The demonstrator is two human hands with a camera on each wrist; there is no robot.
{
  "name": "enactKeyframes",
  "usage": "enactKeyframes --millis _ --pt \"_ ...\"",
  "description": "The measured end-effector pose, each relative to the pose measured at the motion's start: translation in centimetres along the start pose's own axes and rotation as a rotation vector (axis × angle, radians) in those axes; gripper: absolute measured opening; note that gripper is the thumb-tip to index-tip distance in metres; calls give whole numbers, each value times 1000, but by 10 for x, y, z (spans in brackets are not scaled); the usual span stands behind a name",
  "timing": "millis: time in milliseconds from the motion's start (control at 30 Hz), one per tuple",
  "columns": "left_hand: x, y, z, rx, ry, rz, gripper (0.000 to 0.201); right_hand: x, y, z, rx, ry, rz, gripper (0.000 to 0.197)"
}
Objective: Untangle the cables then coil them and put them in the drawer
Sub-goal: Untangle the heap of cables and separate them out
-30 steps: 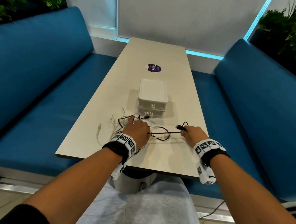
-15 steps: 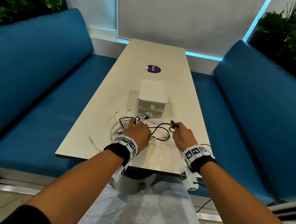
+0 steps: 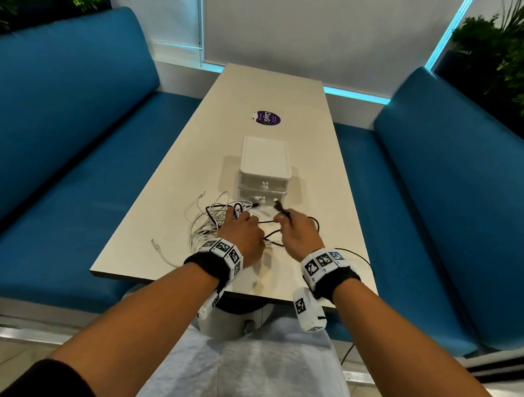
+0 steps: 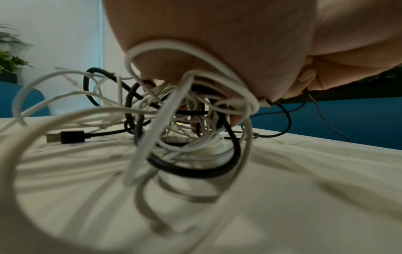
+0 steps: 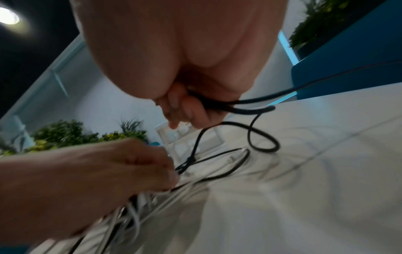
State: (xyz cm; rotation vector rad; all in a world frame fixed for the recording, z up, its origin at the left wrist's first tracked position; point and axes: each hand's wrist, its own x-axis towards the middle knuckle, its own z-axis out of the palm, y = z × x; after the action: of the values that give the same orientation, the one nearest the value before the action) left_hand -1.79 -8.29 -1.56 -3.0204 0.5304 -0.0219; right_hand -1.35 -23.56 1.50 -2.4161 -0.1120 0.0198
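Note:
A tangle of white cables (image 3: 204,225) and a black cable (image 3: 269,237) lies on the table in front of a small white two-drawer unit (image 3: 265,168), both drawers closed. My left hand (image 3: 238,217) rests on the tangle, fingers curled into the white loops (image 4: 189,96); a black USB plug (image 4: 65,137) lies loose beside it. My right hand (image 3: 283,222) grips the black cable (image 5: 261,147) just behind its plug (image 3: 279,206), which sticks up toward the drawers. In the right wrist view the fingers (image 5: 185,106) are wrapped round the black cable.
The pale table (image 3: 316,177) runs away from me, with a purple round sticker (image 3: 268,118) beyond the drawer unit. Blue benches (image 3: 74,158) (image 3: 452,193) flank it. A white cable end (image 3: 156,244) trails near the table's front left edge.
My right hand has moved left, close to the left hand, carrying the black plug. The taut black cable has slackened into loops. The left hand stays on the tangle.

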Motion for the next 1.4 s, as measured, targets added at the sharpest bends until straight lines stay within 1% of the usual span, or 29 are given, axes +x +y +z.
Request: enactKeyframes --millis 67,133,233,300,367,467,533,600,667,733,800,933,1033,1100,1167,1233,1300,1400 --pt "0 0 -1 -29 -2 -1 35 -2 -4 18 -104 -116 -35 30" --pt "-2 -2 -3 -65 -16 17 33 -6 -6 30 -213 -183 -25 29" --pt "-6 -7 -4 -73 -15 42 30 -8 0 35 -278 -214 -26 26" --pt "-8 -8 -3 -74 2 44 33 -8 4 31 -280 -224 -40 24" --pt "-8 -8 -1 -76 13 56 35 -5 10 27 -332 -234 -49 24" --pt "-6 -16 -6 -43 32 91 33 -1 24 13 -415 -192 -34 23" --pt "-5 -22 -9 -22 15 94 33 3 39 -3 -440 -146 6 23" --pt "-5 -25 -11 -18 9 88 32 4 56 -24 -488 -113 80 23" --pt "-6 -21 -12 -21 10 85 32 2 71 -40 -528 -80 185 24" --pt "-6 -16 -11 -4 2 93 33 -1 76 -46 -572 -93 259 25" --pt "-6 -14 -10 19 -9 93 34 -2 74 -42 -592 -87 277 23" --pt "-6 -15 -8 23 -29 71 33 -2 58 -26 -491 -7 228 23" --pt "-5 -11 -11 22 -40 75 31 -3 39 -10 -366 2 113 28" --pt "-5 -9 -13 21 -34 73 30 -5 24 2 -302 -47 31 28" --pt "-6 -8 -13 15 -24 74 31 -6 11 16 -266 -133 -21 26" --pt "-8 -8 -13 -5 -17 76 32 -7 3 29 -239 -187 -33 26" --pt "-10 -11 -12 -36 -5 74 33 -7 0 36 -217 -202 -17 27" --pt "-11 -13 -10 -42 10 86 35 -8 5 34 -230 -232 -19 26"
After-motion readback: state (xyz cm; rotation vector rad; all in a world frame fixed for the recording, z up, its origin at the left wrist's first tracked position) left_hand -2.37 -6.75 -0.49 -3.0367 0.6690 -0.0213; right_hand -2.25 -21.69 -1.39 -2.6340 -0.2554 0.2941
